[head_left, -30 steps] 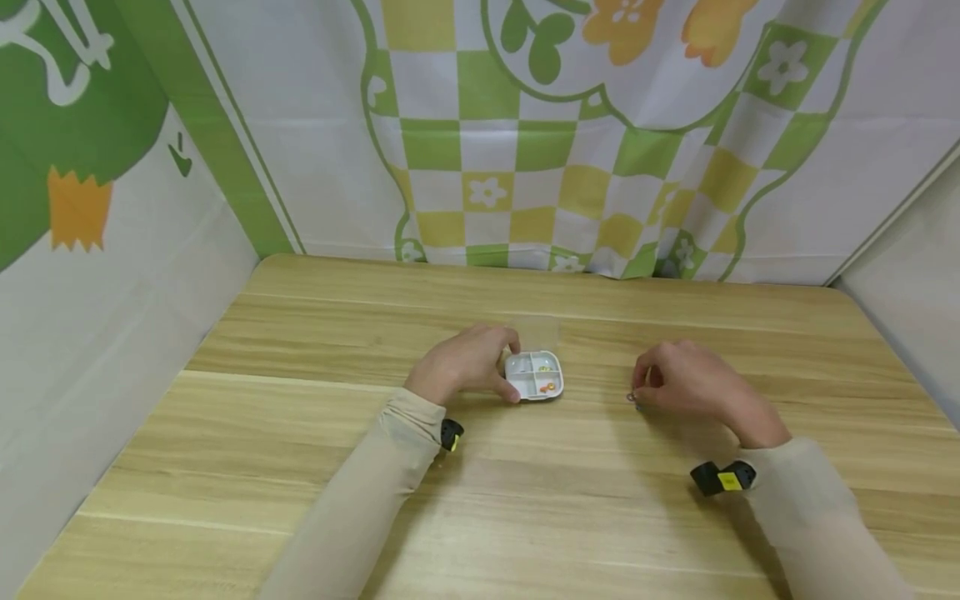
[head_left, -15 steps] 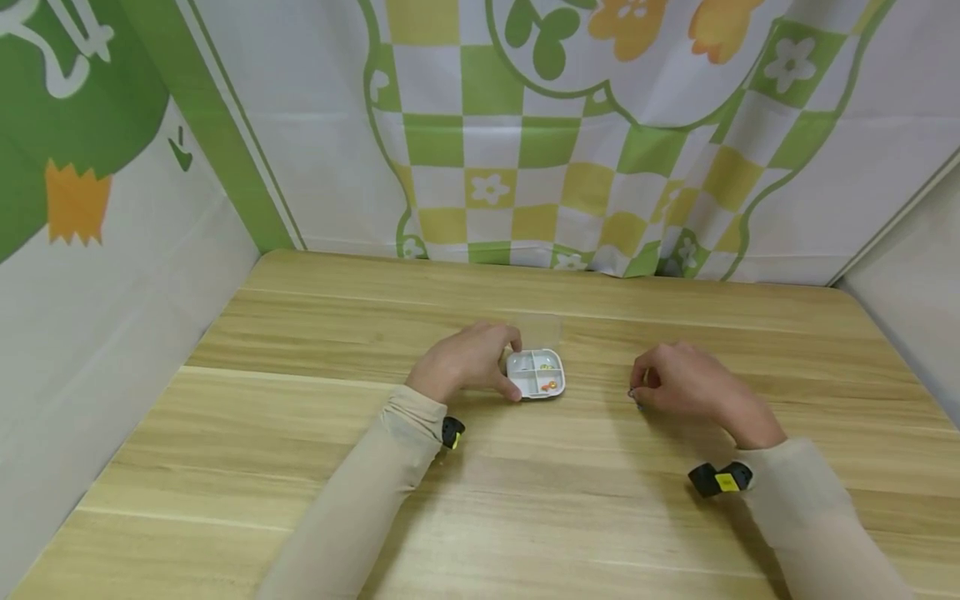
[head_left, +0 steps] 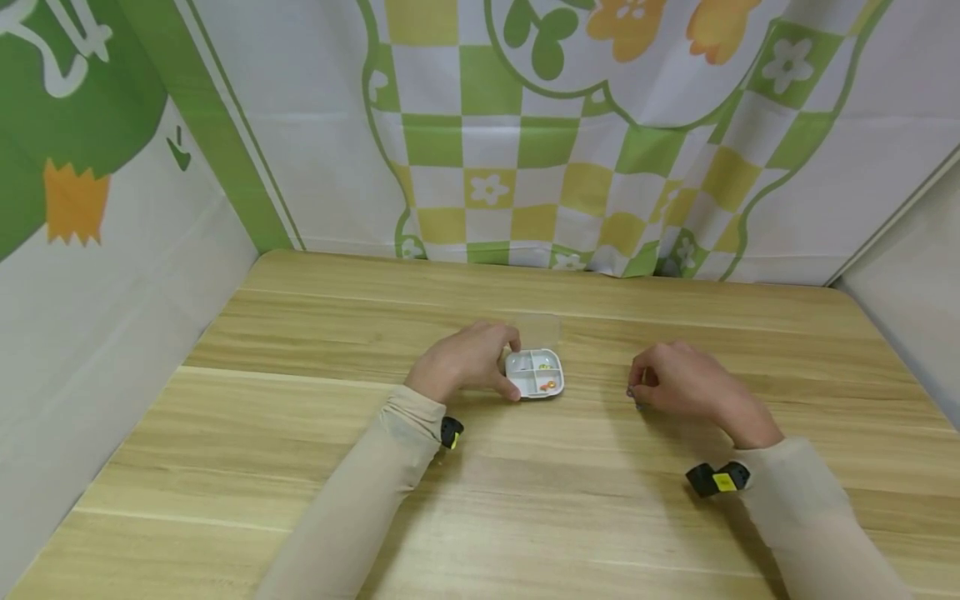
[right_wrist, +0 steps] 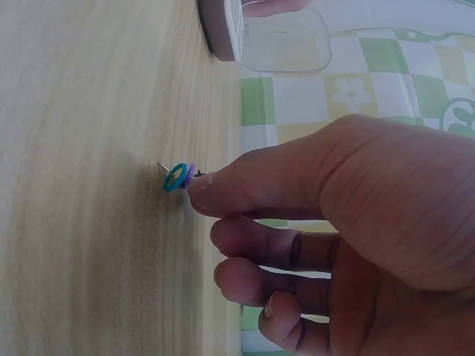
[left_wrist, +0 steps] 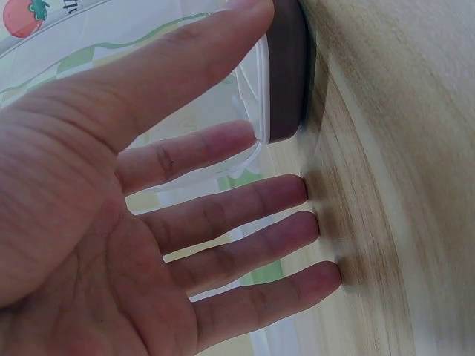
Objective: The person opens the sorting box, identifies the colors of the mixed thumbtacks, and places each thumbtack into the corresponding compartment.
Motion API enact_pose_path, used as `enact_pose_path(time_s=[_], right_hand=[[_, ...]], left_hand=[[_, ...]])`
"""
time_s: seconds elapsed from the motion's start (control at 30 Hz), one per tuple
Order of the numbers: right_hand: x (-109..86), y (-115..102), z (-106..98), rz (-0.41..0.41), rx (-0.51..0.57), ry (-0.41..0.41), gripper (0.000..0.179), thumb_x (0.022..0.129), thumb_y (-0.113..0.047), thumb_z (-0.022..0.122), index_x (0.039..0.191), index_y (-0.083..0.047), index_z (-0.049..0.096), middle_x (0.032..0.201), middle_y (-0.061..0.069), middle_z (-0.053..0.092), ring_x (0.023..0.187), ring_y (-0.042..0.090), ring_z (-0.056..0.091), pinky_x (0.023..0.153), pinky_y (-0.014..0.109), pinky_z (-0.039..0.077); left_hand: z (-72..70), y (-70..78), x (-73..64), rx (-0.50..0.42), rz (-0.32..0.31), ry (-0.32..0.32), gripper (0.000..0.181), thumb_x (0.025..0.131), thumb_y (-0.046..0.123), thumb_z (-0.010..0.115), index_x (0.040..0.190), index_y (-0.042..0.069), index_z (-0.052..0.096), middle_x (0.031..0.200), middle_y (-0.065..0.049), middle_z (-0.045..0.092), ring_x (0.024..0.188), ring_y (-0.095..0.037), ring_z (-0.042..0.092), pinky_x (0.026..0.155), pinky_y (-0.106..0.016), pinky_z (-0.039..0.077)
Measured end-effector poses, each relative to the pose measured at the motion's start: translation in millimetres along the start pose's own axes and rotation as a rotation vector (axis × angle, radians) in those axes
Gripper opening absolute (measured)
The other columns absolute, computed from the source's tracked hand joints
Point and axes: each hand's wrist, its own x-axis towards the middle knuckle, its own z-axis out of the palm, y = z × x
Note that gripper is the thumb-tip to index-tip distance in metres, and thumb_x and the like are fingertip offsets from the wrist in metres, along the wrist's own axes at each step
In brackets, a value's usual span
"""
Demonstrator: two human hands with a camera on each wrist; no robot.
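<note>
Lower right of centre in my head view, the right hand (head_left: 678,382) bends down over the wooden table (head_left: 480,517), thumb meeting a purple ring (right_wrist: 189,175) beside a teal ring (right_wrist: 171,176). From my distant post I judge the hold a fingertip pinch on the purple piece, though the thumb hides the index finger. A slip there could send so small a part rolling; the teal one, barely covered, seems likeliest to drop or snag. I cannot tell whether either is clear of the wood.

At centre frame, the left hand (head_left: 468,358) pinches the left edge of a white divided case (head_left: 522,384) between thumb and index, other fingers stretched straight, tips near the tabletop. An unsteady push could tilt the case, I reckon, spilling the orange piece (head_left: 548,386) in its lower-right compartment; the clear lid (head_left: 538,331) stands open behind.
</note>
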Motion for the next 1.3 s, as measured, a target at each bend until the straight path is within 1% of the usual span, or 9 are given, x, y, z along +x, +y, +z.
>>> enact_pose_path(time_s=[0.2, 0.37, 0.5, 0.77, 1.0, 1.1, 1.3], right_hand=[[-0.3, -0.7, -0.4, 0.024, 0.021, -0.002, 0.009, 0.09, -0.012, 0.074, 0.084, -0.019, 0.074, 0.068, -0.009, 0.059, 0.062, 0.01, 0.052, 0.058, 0.032, 0.043], [-0.4, -0.6, -0.7, 0.029, 0.023, 0.01, 0.009, 0.09, -0.013, 0.074, 0.084, -0.02, 0.074, 0.067, -0.009, 0.058, 0.061, 0.01, 0.051, 0.058, 0.032, 0.042], [-0.9, -0.9, -1.3, 0.028, 0.028, 0.013, 0.009, 0.091, -0.015, 0.074, 0.084, -0.02, 0.074, 0.068, -0.009, 0.058, 0.062, 0.01, 0.051, 0.058, 0.032, 0.042], [0.1, -4.7, -2.6, 0.001, 0.036, 0.042, 0.005, 0.09, -0.014, 0.074, 0.085, -0.017, 0.074, 0.068, -0.008, 0.057, 0.062, 0.01, 0.051, 0.058, 0.032, 0.042], [2.8, -8.2, -2.4, 0.006, 0.027, 0.05, 0.004, 0.089, -0.013, 0.075, 0.085, -0.016, 0.074, 0.067, -0.008, 0.056, 0.061, 0.01, 0.05, 0.059, 0.032, 0.042], [4.5, -9.8, -2.4, -0.003, 0.029, 0.062, 0.006, 0.089, -0.012, 0.073, 0.085, -0.016, 0.074, 0.066, -0.008, 0.057, 0.061, 0.01, 0.05, 0.058, 0.032, 0.042], [9.9, -17.5, -4.2, -0.037, 0.023, 0.081, 0.005, 0.09, -0.011, 0.072, 0.088, -0.015, 0.075, 0.066, -0.008, 0.056, 0.061, 0.009, 0.05, 0.059, 0.032, 0.042]], left_hand=[[0.2, -0.1, 0.7, 0.002, 0.002, -0.002, 0.063, 0.074, 0.028, 0.093, 0.125, 0.006, 0.064, 0.11, -0.007, 0.065, 0.104, -0.022, 0.056, 0.093, -0.042, 0.048], [0.1, 0.7, 1.1, 0.0, 0.006, -0.005, 0.063, 0.074, 0.028, 0.093, 0.125, 0.005, 0.064, 0.108, -0.007, 0.066, 0.099, -0.021, 0.057, 0.09, -0.041, 0.049], [-0.1, 1.4, 1.5, 0.002, 0.009, -0.005, 0.063, 0.074, 0.028, 0.093, 0.125, 0.005, 0.064, 0.108, -0.007, 0.066, 0.099, -0.022, 0.057, 0.09, -0.041, 0.049], [-0.2, 1.1, 0.9, 0.013, 0.01, 0.001, 0.063, 0.074, 0.029, 0.093, 0.124, 0.005, 0.065, 0.111, -0.008, 0.065, 0.104, -0.022, 0.056, 0.093, -0.041, 0.049], [1.3, -0.4, 1.2, 0.009, 0.006, -0.003, 0.062, 0.074, 0.029, 0.093, 0.124, 0.005, 0.065, 0.114, -0.009, 0.064, 0.108, -0.023, 0.056, 0.095, -0.042, 0.048], [1.9, -0.8, 1.6, 0.009, 0.003, -0.001, 0.062, 0.074, 0.029, 0.093, 0.124, 0.006, 0.065, 0.114, -0.009, 0.064, 0.109, -0.023, 0.055, 0.095, -0.042, 0.048], [1.1, 0.3, 1.4, 0.015, -0.003, 0.001, 0.063, 0.074, 0.03, 0.093, 0.124, 0.006, 0.065, 0.107, -0.005, 0.063, 0.104, -0.022, 0.056, 0.092, -0.042, 0.049]])
